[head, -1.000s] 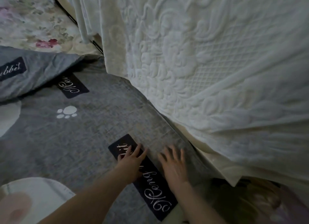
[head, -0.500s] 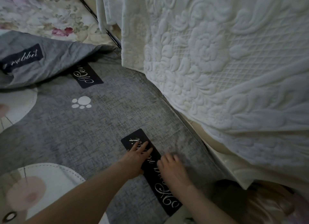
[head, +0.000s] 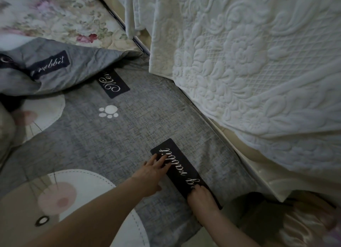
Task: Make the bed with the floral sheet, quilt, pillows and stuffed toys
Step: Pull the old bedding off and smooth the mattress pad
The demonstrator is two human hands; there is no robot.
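Top left, floral sheet lies partly under grey quilt. Left hand flat, fingers straight, pressing quilt's black label. Right hand on label's near end, grip unclear. White embossed cover hangs right.

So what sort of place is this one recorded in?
Probably a bedroom: a grey rabbit-print quilt spread out, a floral sheet beyond it, and a white embossed bedcover hanging alongside.

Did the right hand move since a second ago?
Yes. The right hand slid back toward the person, from beside the far end of the black label to its near end.
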